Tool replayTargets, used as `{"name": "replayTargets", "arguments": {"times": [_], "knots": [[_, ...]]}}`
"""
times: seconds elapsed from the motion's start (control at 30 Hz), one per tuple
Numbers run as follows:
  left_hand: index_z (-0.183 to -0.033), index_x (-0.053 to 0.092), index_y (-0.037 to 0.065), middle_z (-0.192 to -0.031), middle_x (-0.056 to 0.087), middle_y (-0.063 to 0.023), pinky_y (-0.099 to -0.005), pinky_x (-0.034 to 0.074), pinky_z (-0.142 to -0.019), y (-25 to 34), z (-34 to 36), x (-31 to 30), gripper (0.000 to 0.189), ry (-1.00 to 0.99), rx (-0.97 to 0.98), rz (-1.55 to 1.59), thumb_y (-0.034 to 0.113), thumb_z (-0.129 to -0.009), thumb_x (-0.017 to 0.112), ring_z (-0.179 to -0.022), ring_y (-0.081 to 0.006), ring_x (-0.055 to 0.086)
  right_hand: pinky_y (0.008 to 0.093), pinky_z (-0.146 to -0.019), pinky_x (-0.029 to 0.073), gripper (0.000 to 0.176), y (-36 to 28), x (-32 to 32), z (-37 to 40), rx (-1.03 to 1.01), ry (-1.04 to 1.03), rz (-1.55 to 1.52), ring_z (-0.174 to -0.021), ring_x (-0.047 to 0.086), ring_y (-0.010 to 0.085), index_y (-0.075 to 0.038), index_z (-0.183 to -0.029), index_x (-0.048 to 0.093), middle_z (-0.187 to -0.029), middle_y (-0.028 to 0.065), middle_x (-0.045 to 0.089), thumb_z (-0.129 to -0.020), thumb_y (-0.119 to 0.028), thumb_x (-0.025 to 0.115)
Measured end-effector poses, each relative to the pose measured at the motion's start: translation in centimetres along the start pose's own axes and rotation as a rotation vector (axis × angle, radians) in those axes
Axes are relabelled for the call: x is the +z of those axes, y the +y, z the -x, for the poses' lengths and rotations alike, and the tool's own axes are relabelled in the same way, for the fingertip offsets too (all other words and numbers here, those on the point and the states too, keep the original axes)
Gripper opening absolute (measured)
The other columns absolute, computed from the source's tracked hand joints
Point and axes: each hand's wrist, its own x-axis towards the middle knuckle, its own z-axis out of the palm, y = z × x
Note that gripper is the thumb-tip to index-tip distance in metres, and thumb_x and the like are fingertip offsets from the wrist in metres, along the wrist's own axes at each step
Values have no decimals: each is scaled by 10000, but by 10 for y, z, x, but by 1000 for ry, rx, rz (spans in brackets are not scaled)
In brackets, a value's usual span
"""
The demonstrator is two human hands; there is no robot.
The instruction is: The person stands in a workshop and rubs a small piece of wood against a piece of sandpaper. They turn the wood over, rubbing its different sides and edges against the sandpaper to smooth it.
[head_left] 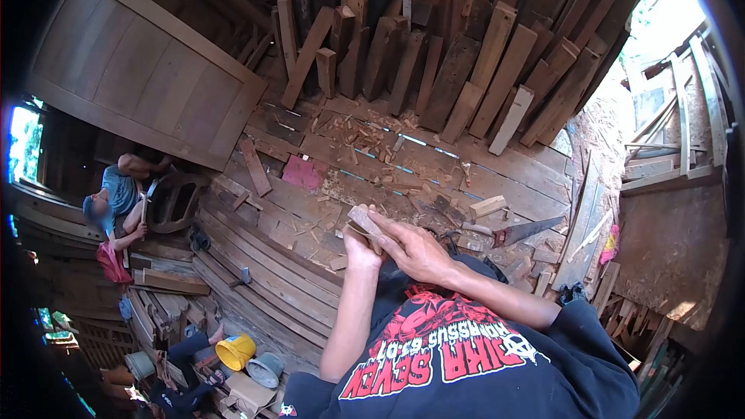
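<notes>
My left hand (362,250) is closed from below around a small block-like piece (363,219), light brown and apparently wooden, in front of my chest. Over the same piece lies my right hand (419,251), its fingers pressed against the upper side. Both hands touch each other there. The fingers cover much of the piece, so its full shape is hidden. Beyond the hands, wood shavings and offcuts lie on the plank floor (310,221). A handsaw (529,230) rests on the floor to the right of my right hand.
Upright timber pieces (458,77) lean along the far wall. A large wooden panel (147,62) stands at upper left. Long boards (264,275) lie at left. One person (123,194) sits beside a carved frame (177,202); another (182,380) is near a yellow bucket (235,351).
</notes>
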Motion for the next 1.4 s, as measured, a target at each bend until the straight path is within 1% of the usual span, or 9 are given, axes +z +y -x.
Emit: {"name": "replayTargets", "arguments": {"times": [0.17, 0.33, 0.43, 0.6, 0.7, 0.77, 0.9, 0.93, 1.4], "knots": [[-982, 704, 152, -860, 714, -64, -473, 607, -829, 1, -46, -39, 369, -383, -21, -19, 475, -1033, 533, -909, -285, 719, 511, -929, 525, 523, -9, 0, 11, -79, 86, 131, -1033, 671, 451, -98, -1555, 467, -1104, 298, 678, -1061, -249, 551], [-1187, 610, 147, -1080, 698, -61, -444, 597, -834, -10, -19, 13, 491, 20, 193, -152, 531, -1112, 313, -971, -270, 696, 503, -938, 533, 520, -6, -6, 0, 49, 137, 68, -1063, 669, 470, -91, -1551, 470, -1165, 296, 688, -1050, -200, 557], [-1110, 618, 69, -951, 704, -94, -449, 607, -788, -1, -10, 26, 545, -4, 215, -158, 465, -1127, 245, -897, -301, 704, 490, -957, 536, 503, -11, -4, 6, 42, 134, 72, -1095, 664, 474, -74, -1534, 490, -1212, 299, 679, -1047, -180, 555], [-1140, 632, 26, -1067, 717, -180, -475, 602, -948, -18, -11, 34, 617, -64, 189, -137, 549, -1103, 306, -1032, -332, 705, 554, -867, 545, 509, 2, 5, -14, -206, 338, 79, -963, 677, 482, -174, -1553, 489, -1068, 282, 676, -1053, -248, 556], [-1196, 607, -5, -1162, 687, -162, -483, 566, -1032, -14, 10, 64, 690, -44, 323, -59, 624, -1080, 347, -1117, -331, 680, 549, -834, 554, 520, -23, -3, 10, -11, 87, 128, -943, 681, 482, -198, -1558, 485, -1092, 293, 667, -1047, -240, 568], [-1210, 607, 1, -1164, 680, -150, -493, 548, -1070, -22, 15, 66, 680, -125, 265, -154, 635, -1060, 411, -1179, -338, 664, 525, -791, 563, 521, -21, -3, -2, -106, 200, 162, -901, 684, 467, -207, -1555, 494, -1048, 272, 661, -1042, -232, 581], [-1296, 583, -15, -1247, 679, -166, -444, 565, -1069, -7, 14, 67, 680, -243, 109, -131, 605, -1070, 423, -1227, -329, 656, 510, -761, 560, 507, -30, -4, -8, -144, 263, 132, -869, 678, 457, -205, -1544, 511, -1003, 249, 662, -1043, -230, 584], [-1339, 556, -21, -1294, 668, -182, -422, 579, -1049, -9, 14, 73, 682, -152, 238, -109, 592, -1079, 408, -1213, -324, 662, 514, -760, 556, 507, -31, -4, -1, -112, 217, 136, -873, 675, 464, -203, -1543, 512, -1025, 255, 667, -1042, -229, 586], [-1327, 503, 53, -1365, 624, -210, -546, 496, -1138, -19, 24, 89, 539, -284, 223, -164, 529, -1076, 473, -1327, -363, 589, 472, -795, 569, 464, -37, -7, -19, -191, 334, 56, -924, 708, 425, -154, -1495, 572, -1068, 248, 697, -1034, -181, 612]]}}
